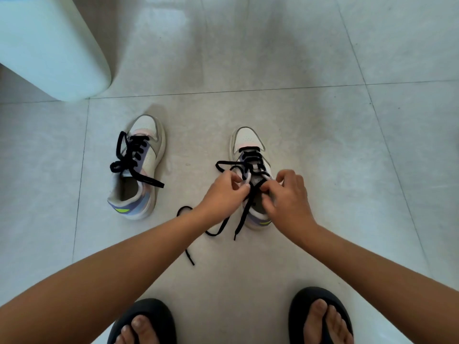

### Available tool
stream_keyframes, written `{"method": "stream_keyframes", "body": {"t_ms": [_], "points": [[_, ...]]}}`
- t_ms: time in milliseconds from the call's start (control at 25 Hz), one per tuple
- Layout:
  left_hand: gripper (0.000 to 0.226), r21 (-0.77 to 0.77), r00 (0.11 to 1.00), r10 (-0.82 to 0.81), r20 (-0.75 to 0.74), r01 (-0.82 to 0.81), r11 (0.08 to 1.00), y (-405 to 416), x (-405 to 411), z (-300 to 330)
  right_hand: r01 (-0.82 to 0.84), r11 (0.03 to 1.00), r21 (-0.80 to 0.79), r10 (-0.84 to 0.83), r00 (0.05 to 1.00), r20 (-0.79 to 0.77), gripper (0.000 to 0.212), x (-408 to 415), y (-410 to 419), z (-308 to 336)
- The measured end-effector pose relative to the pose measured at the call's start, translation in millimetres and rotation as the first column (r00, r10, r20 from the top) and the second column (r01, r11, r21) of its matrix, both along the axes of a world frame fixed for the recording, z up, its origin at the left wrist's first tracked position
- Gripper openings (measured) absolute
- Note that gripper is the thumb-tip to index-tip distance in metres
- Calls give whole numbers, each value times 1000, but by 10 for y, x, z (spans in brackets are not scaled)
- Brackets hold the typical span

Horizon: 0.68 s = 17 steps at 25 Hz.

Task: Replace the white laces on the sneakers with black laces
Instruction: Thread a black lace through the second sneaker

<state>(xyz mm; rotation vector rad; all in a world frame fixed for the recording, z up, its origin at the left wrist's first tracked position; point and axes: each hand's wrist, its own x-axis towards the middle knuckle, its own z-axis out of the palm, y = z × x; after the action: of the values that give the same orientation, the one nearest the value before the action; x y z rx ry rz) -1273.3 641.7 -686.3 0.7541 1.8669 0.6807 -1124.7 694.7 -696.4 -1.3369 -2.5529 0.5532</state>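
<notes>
Two white sneakers with purple and pink panels stand on the tiled floor, toes pointing away. The left sneaker [139, 167] carries a black lace [131, 160] tied loosely in a bow. The right sneaker [250, 145] is threaded with another black lace [244, 212], whose two ends trail toward me on the floor. Over its tongue, my left hand [223, 194] pinches a loop of this lace. My right hand [288, 197] pinches the lace on the other side. Both hands hide the shoe's opening and upper eyelets.
A pale rounded appliance or cabinet [49, 45] stands at the top left on the grey floor tiles [323, 145]. My two feet in black flip-flops, the left foot [144, 324] and the right foot [323, 319], are at the bottom edge.
</notes>
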Motion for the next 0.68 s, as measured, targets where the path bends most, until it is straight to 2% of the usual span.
{"method": "stream_keyframes", "body": {"t_ms": [120, 200, 320, 400, 480, 600, 640, 680], "points": [[36, -70, 990, -119, -82, 113, 991, -103, 76, -20, 190, 928, -322, -150, 978, 145, 18, -90, -63, 69], [30, -103, 983, -152, -106, 141, 985, -154, 123, -49, 305, 812, -498, -261, 952, 157, 19, -176, -11, 176], [21, -23, 977, -174, -121, 172, 985, -163, 96, -20, 374, 635, -676, -357, 918, 172, 17, -251, 40, 244], [20, 48, 982, -183, -53, 185, 982, -179, 50, 26, 371, 580, -725, -373, 912, 169, 14, -284, 22, 249], [22, 83, 991, -130, 19, 128, 988, -196, -4, 68, 383, 556, -738, -418, 896, 151, 19, -286, 37, 205], [21, 167, 998, -16, 67, 5, 986, -183, -69, 185, 383, 631, -674, -355, 916, 188, 19, -263, 54, 241], [20, 205, 994, -55, 93, 35, 978, -190, -57, 274, 365, 647, -670, -345, 923, 170, 22, -266, 48, 269], [20, 244, 981, -168, 98, 140, 960, -217, -25, 361, 359, 604, -711, -391, 912, 128, 26, -279, 36, 314]]}}
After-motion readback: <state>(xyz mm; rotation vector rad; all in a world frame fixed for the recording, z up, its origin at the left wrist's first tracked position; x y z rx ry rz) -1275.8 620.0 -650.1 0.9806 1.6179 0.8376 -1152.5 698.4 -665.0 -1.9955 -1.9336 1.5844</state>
